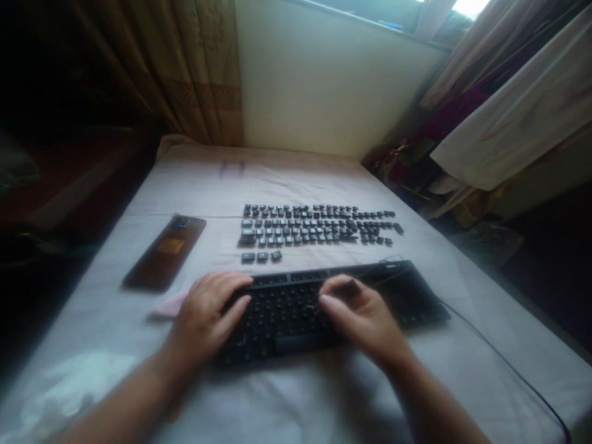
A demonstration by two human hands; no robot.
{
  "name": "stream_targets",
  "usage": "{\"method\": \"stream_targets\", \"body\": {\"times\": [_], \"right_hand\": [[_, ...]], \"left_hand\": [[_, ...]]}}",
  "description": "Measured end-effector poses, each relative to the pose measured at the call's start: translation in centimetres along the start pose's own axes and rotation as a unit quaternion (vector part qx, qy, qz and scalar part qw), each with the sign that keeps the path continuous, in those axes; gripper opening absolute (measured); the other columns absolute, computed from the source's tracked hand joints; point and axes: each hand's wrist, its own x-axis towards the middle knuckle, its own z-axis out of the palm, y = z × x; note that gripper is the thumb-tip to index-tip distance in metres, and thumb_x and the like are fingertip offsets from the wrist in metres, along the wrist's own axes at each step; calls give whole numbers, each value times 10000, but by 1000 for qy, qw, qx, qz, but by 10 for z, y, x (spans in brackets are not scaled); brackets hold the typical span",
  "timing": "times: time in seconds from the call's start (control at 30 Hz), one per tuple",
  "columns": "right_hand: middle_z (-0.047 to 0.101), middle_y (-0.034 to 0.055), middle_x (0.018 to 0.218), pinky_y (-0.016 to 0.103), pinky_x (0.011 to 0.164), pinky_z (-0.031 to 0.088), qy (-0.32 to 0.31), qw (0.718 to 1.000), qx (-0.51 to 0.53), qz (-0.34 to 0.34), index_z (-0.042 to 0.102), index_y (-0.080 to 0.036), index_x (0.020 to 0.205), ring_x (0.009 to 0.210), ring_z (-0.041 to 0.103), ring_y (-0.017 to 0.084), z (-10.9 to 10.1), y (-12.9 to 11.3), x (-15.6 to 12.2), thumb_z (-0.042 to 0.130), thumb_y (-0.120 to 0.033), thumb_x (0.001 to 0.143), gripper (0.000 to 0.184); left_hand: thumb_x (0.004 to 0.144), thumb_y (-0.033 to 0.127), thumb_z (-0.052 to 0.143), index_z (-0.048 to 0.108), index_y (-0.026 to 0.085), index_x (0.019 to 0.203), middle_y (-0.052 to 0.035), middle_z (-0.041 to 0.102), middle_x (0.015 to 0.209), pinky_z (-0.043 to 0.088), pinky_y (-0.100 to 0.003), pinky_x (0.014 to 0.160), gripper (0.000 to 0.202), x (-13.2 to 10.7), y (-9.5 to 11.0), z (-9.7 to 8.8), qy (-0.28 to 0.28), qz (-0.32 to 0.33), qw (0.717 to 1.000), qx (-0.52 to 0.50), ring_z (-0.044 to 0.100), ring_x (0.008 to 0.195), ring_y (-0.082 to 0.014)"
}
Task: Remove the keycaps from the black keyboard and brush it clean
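A black keyboard (287,308) lies slightly aslant on the pale cloth. Small posts stand where most of its keycaps are off, and a long bar like the space bar (303,343) shows along the near side. My left hand (210,305) grips the keyboard's left end, fingertips and thumb resting on it. Over the middle of the keyboard, my right hand (356,311) is closed in a pinch around a small dark tool (352,286); its working end is blurred. Beyond the keyboard, loose black keycaps (296,233) lie in rows, with three keycaps (262,256) in a nearer row.
A brown phone (167,253) lies face down at the left. Pink cloth (169,306) pokes out beside my left hand. A black cable (504,357) runs from the keyboard toward the lower right. Curtains (203,74) hang behind the cloth-covered surface (194,185), and clothes (509,117) hang at right.
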Motion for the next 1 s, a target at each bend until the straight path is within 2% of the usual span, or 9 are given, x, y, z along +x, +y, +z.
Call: {"method": "stream_targets", "body": {"times": [0.07, 0.13, 0.27, 0.57, 0.73, 0.87, 1.0], "right_hand": [[551, -38, 563, 212, 438, 401, -38, 999, 9, 33, 677, -202, 835, 467, 495, 111, -1, 0, -7, 684, -432, 806, 232], [610, -22, 618, 224, 478, 447, -72, 996, -12, 43, 684, -208, 853, 509, 552, 125, -3, -4, -11, 668, -378, 797, 180], [707, 17, 729, 269, 614, 517, -114, 988, -100, -1, 713, -217, 843, 660, 651, 171, -6, -10, -17, 637, -318, 792, 136], [771, 37, 759, 260, 579, 498, -137, 962, -231, -46, 727, -227, 862, 663, 701, 187, -9, -4, -30, 639, -356, 858, 156], [759, 16, 732, 243, 594, 501, -148, 942, -283, -103, 706, -230, 882, 621, 694, 162, -8, -6, -34, 634, -311, 896, 109], [762, 37, 828, 242, 668, 527, -160, 925, -299, -171, 686, -210, 905, 701, 707, 161, -8, -7, -33, 646, -258, 907, 63], [769, 39, 840, 250, 711, 539, -177, 922, -299, -169, 683, -211, 930, 748, 724, 170, -9, -4, -28, 653, -253, 911, 56]], "left_hand": [[975, 320, 574, 642, 260, 1183, -40, 739, 1147, 525, -450, 1004, 227, 0, -1, 1, -8, 2, 1000, 0, 674, 1091, -234], [978, 322, 570, 639, 259, 1184, -43, 736, 1153, 520, -450, 1010, 226, -1, -2, 1, -11, 4, 1000, 0, 670, 1102, -235], [977, 316, 575, 639, 247, 1182, -48, 734, 1162, 515, -454, 1018, 225, -1, -3, 2, -17, 6, 1000, 5, 668, 1109, -235], [984, 344, 549, 649, 250, 1162, -55, 745, 1145, 535, -470, 995, 225, 2, 0, 0, -21, 6, 1000, 6, 682, 1092, -243], [988, 363, 535, 661, 245, 1153, -63, 749, 1137, 537, -475, 995, 239, 3, 2, 0, -26, -3, 1000, 5, 684, 1091, -247], [982, 345, 546, 658, 236, 1154, -66, 747, 1143, 536, -481, 991, 233, 3, 1, -1, -29, 2, 1000, 6, 684, 1087, -247], [983, 347, 539, 659, 240, 1148, -61, 747, 1147, 536, -476, 994, 231, 3, 1, -1, -30, 1, 1000, 5, 683, 1090, -247]]}}
